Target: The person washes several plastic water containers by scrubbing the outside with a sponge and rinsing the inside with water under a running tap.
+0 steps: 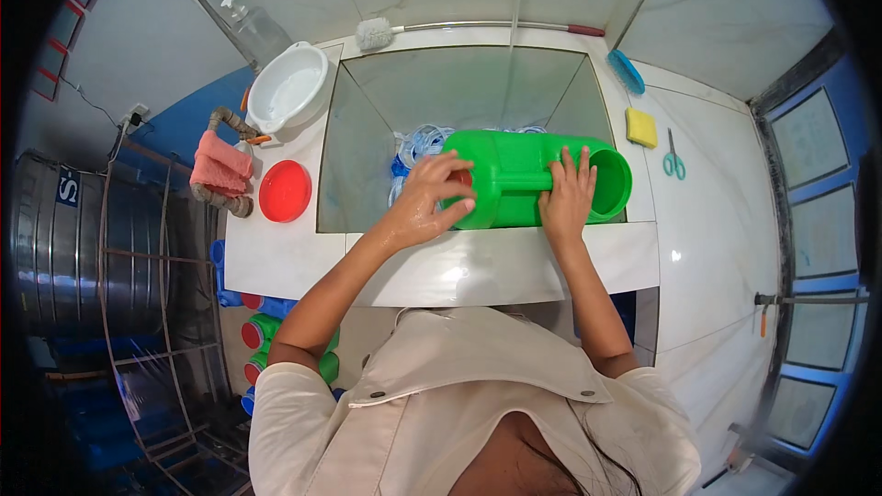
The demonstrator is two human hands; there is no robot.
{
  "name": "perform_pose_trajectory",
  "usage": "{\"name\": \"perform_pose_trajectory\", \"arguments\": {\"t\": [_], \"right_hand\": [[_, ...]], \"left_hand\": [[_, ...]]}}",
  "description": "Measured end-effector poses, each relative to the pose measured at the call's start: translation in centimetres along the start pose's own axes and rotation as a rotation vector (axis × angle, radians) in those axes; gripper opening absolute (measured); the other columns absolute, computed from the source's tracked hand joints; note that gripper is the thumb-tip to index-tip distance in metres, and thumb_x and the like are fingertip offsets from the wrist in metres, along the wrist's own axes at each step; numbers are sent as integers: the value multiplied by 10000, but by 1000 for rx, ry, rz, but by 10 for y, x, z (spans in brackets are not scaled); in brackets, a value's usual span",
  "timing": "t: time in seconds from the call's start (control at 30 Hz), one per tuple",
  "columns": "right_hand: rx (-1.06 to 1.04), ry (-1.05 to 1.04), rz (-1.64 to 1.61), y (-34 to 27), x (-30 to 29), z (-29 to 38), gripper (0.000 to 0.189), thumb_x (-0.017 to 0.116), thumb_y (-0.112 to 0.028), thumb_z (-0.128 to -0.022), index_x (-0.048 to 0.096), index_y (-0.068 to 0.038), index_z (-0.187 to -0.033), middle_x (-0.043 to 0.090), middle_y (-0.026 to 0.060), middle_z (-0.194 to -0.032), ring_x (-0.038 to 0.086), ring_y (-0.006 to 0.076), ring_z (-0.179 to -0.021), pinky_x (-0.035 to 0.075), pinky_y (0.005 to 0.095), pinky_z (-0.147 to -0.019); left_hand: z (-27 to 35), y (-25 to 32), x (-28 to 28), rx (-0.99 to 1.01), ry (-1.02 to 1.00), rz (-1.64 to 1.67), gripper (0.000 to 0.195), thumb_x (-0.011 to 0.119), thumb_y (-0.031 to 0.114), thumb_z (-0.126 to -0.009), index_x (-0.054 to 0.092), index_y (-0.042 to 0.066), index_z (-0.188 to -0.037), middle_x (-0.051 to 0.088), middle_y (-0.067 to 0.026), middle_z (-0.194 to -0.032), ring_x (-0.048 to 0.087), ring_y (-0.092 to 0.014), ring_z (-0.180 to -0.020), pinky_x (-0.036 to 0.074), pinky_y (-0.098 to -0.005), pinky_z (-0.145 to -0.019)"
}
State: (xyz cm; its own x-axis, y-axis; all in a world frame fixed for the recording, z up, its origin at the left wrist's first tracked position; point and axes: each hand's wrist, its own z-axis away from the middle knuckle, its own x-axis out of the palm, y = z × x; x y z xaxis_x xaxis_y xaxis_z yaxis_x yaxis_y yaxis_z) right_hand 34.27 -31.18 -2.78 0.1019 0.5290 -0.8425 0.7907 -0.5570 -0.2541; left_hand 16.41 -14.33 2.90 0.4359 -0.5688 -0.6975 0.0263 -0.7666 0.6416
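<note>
A green plastic water container (517,158) lies on its side over the tiled basin (413,86), its wide open mouth to the right. At its left end, my left hand (431,200) has its fingers spread around a red cap (462,182), partly hidden by them; whether they grip it cannot be told. My right hand (568,196) rests on the container's handle side near the open mouth, fingers laid over the green plastic. Behind and left of the container, coiled pale-blue straps or tubing (422,145) lie in the basin. Water seems to wet my left hand.
On the left ledge are a white basin (286,86), a red round lid (284,191) and a pink cloth (220,162) over a pipe. A long-handled brush (375,34) lies behind. To the right are a blue brush (626,72), yellow sponge (641,127) and scissors (674,164).
</note>
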Motion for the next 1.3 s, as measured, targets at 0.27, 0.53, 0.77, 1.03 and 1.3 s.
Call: {"name": "perform_pose_trajectory", "arguments": {"t": [0.27,0.53,0.77,1.03,1.3], "right_hand": [[-31,-56,27,1,-8,0,351,597,18,-632,550,-46,-974,477,177,-1249,308,374,-1272,193,526,-1054],[-198,-491,130,54,-39,-18,348,514,-76,-746,539,-14,-1088,513,209,-1194,416,327,-1204,298,461,-1018],[94,-625,-701,26,0,-169,288,481,-228,-833,573,36,-763,585,120,-615,545,194,-563,433,345,-574],[421,-692,-1060,-24,32,-291,143,472,-47,-812,572,56,-815,593,104,-712,617,177,-622,550,273,-607],[262,-671,-987,-13,15,-300,154,457,-14,-793,584,74,-794,592,125,-739,616,196,-611,537,280,-547]], "left_hand": [[10,-13,-10,59,-16,150,287,560,210,-842,595,23,-1057,544,-136,-1162,465,-322,-1123,342,-393,-971],[68,-95,-41,-549,317,-743,461,627,257,-760,511,-37,-1095,509,-236,-1131,475,-376,-1060,373,-453,-904],[92,-138,-53,-876,296,-717,124,539,104,-796,572,-3,-850,566,-203,-914,546,-361,-880,436,-432,-781],[-159,-113,19,-633,115,560,236,435,184,-897,571,9,-981,630,-129,-924,613,-244,-822,479,-372,-719],[-248,-106,42,-731,-231,1147,221,517,198,-860,573,61,-1024,617,-73,-985,600,-165,-888,506,-329,-780]]}}
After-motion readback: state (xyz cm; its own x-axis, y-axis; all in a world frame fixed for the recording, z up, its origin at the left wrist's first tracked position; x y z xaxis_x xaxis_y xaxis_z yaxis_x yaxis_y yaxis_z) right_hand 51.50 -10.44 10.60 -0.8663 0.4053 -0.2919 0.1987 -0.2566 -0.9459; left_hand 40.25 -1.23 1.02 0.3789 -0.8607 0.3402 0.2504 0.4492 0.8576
